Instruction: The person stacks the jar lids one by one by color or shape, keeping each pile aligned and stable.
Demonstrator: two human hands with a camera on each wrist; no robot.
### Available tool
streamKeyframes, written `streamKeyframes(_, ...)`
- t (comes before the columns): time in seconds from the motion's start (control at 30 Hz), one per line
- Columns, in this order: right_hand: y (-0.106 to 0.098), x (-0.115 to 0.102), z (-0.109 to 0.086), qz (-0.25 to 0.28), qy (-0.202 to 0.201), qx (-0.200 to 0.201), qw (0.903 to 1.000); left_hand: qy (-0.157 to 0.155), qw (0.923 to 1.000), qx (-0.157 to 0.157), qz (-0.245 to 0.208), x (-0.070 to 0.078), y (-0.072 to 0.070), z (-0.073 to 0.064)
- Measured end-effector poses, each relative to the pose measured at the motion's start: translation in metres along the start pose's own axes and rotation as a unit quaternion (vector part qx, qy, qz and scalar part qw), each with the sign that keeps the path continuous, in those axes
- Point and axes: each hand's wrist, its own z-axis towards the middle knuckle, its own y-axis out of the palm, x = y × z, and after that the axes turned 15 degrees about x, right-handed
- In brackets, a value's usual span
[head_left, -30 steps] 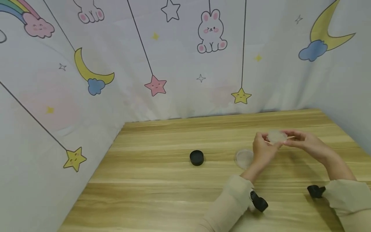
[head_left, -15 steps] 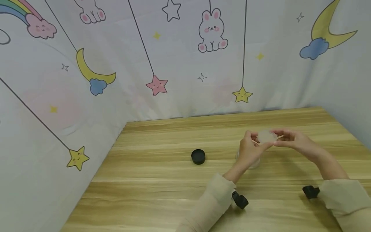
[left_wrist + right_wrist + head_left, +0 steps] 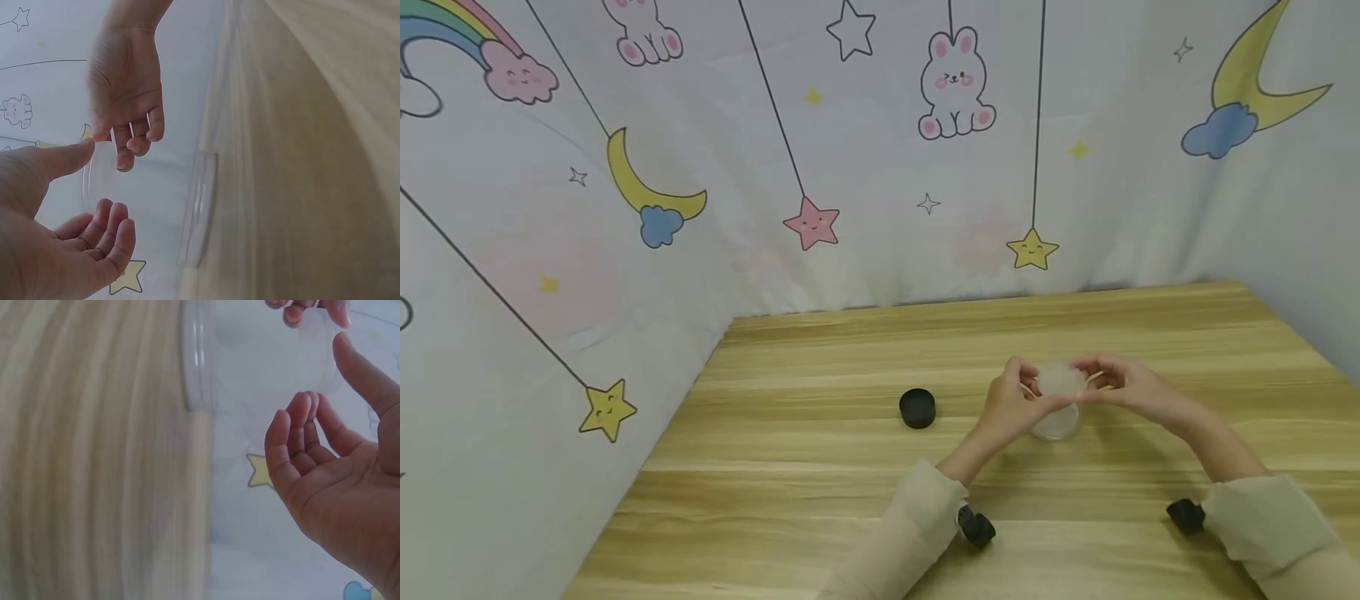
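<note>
My left hand [image 3: 1009,410] and right hand [image 3: 1138,395] together pinch a clear, shallow round lid [image 3: 1060,380] by its opposite edges, thumbs on the near side. In the left wrist view the lid [image 3: 95,178] shows a thin ridged rim between the two hands. Below it, on the wooden table, lies a clear round dish [image 3: 1057,425], like a petri dish base. The lid overlaps the dish's far part in the head view. Both wrist views show a gap between the held lid and the dish [image 3: 196,356].
A small black round cap [image 3: 917,409] lies on the wooden table [image 3: 820,467], left of the hands. Behind stands a white curtain [image 3: 880,167] printed with stars, moons and rabbits. Each wrist carries a small black camera [image 3: 976,527].
Both hands have moved left with the clear lid and come down a little, from right of the dish to over it. The dish and the black cap stay on the table.
</note>
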Motion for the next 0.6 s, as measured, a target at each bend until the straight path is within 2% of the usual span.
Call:
streamKeyframes(0.23, 0.014, 0.005, 0.002, 0.006, -0.015, -0.016, 0.9997, -0.025, 0.9995, -0.021, -0.001, -0.011, -0.007, -0.002)
streamKeyframes(0.37, 0.018, 0.007, 0.002, 0.0, -0.016, -0.019, 0.9997, -0.038, 0.9989, -0.023, 0.012, -0.016, -0.007, -0.002)
streamKeyframes(0.6, 0.024, 0.013, 0.004, -0.011, -0.042, -0.015, 0.999, -0.066, 0.9974, -0.02, 0.021, -0.023, -0.003, -0.002)
